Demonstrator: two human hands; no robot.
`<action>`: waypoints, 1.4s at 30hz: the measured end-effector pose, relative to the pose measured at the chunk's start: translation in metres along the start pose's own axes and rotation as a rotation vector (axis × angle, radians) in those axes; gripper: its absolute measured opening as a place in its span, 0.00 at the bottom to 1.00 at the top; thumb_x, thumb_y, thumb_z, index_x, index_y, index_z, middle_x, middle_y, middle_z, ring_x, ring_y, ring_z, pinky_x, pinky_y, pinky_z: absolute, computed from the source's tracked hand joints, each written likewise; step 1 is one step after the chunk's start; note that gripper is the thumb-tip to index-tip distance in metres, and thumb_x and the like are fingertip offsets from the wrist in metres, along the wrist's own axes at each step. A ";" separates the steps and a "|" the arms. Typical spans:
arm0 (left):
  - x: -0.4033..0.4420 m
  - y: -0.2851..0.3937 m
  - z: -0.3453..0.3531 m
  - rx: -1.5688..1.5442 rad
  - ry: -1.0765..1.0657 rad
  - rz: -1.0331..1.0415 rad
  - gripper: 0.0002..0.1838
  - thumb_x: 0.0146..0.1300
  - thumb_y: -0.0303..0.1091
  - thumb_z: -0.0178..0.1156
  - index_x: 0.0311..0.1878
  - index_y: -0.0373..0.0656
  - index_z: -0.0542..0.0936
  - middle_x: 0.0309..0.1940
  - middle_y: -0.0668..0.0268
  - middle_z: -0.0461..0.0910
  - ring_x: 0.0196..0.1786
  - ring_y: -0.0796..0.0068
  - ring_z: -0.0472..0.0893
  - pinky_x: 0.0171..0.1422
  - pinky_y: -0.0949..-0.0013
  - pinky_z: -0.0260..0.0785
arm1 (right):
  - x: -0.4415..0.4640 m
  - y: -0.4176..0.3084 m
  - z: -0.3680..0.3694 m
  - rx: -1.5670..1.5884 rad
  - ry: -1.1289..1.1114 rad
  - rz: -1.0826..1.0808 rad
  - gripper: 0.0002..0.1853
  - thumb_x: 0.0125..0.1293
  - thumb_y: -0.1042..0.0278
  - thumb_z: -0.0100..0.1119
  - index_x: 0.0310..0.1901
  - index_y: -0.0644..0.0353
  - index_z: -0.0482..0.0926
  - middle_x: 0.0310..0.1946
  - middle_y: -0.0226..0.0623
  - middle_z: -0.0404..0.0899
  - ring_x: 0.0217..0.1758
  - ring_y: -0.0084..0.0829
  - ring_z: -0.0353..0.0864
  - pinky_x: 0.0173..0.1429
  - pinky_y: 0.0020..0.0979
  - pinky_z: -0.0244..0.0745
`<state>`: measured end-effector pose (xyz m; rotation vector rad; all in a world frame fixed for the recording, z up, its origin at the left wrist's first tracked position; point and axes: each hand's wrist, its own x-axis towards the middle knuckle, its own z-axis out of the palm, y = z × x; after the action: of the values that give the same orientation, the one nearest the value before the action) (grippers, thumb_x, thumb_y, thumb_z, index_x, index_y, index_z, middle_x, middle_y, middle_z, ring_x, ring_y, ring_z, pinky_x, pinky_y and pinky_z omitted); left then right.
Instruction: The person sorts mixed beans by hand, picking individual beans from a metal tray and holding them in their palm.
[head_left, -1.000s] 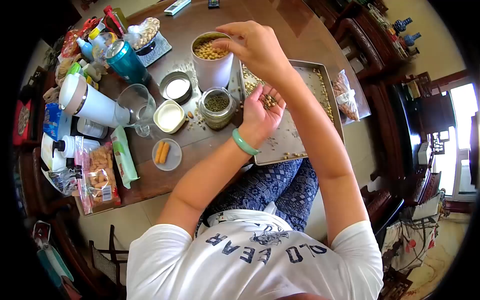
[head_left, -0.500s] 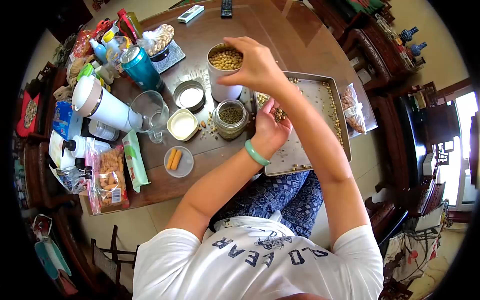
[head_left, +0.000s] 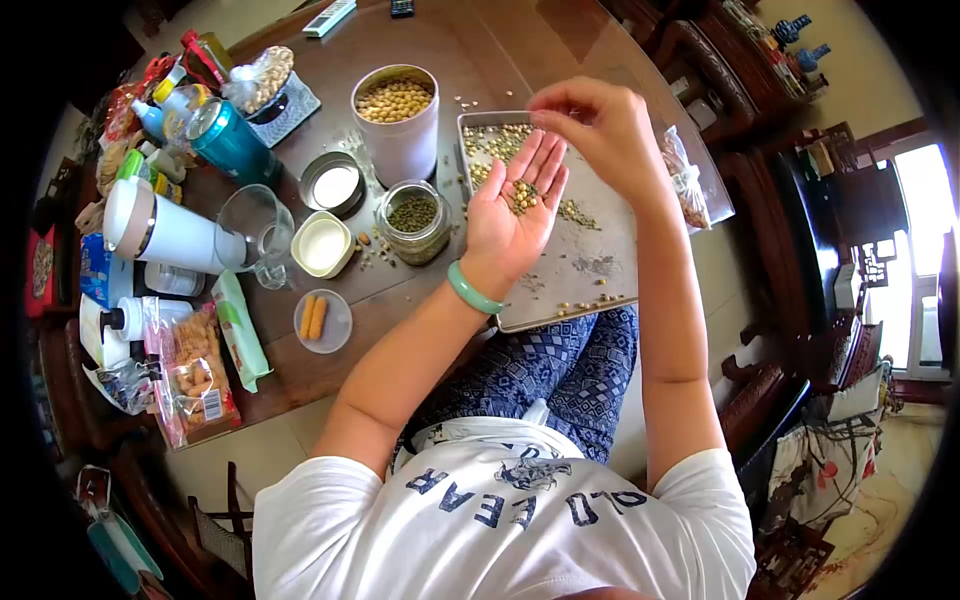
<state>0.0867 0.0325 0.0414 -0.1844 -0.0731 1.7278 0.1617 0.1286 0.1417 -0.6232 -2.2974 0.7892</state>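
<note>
Holding the left hand [head_left: 503,232] palm up above the metal tray [head_left: 600,262], unclenched, fingers extended, carrying a small heap of mixed beans [head_left: 522,197] in the palm. Wearing a green bangle [head_left: 473,290] on the left wrist. Holding the right hand [head_left: 610,125] just beside the left fingertips, palm down, thumb and fingers drawn together; being unable to tell of any bean pinched there. Noting loose beans [head_left: 490,142] along the tray's far and near edges. Finding a white canister [head_left: 405,150] of yellow beans upright on the tabletop [head_left: 480,50], left of the tray, with an uncovered glass jar [head_left: 418,246] of green beans just in front. Observing a pale square dish [head_left: 323,245] left of the jar.
</note>
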 end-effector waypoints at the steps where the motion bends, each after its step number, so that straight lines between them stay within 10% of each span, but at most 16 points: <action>1: -0.001 -0.002 0.004 0.057 0.063 0.019 0.27 0.78 0.45 0.33 0.66 0.32 0.66 0.69 0.54 0.66 0.71 0.61 0.64 0.79 0.57 0.52 | -0.014 -0.003 -0.003 -0.037 -0.037 -0.010 0.09 0.57 0.74 0.66 0.40 0.65 0.85 0.31 0.41 0.85 0.30 0.27 0.83 0.38 0.29 0.78; 13: -0.008 0.003 0.004 0.185 -0.099 -0.074 0.29 0.79 0.47 0.28 0.72 0.37 0.61 0.72 0.58 0.62 0.74 0.66 0.60 0.76 0.63 0.54 | -0.066 -0.008 0.015 -0.127 -0.146 -0.053 0.21 0.50 0.74 0.71 0.49 0.58 0.83 0.38 0.42 0.80 0.34 0.38 0.80 0.40 0.35 0.76; 42: -0.007 0.001 0.003 0.118 -0.130 -0.079 0.30 0.79 0.46 0.26 0.72 0.33 0.58 0.73 0.52 0.59 0.77 0.59 0.54 0.81 0.59 0.45 | -0.070 -0.013 0.024 -0.205 -0.177 -0.116 0.07 0.58 0.76 0.61 0.39 0.63 0.79 0.36 0.46 0.78 0.37 0.50 0.80 0.41 0.43 0.76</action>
<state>0.0861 0.0255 0.0446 0.0175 -0.0732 1.6586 0.1911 0.0687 0.1076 -0.5205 -2.5732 0.5779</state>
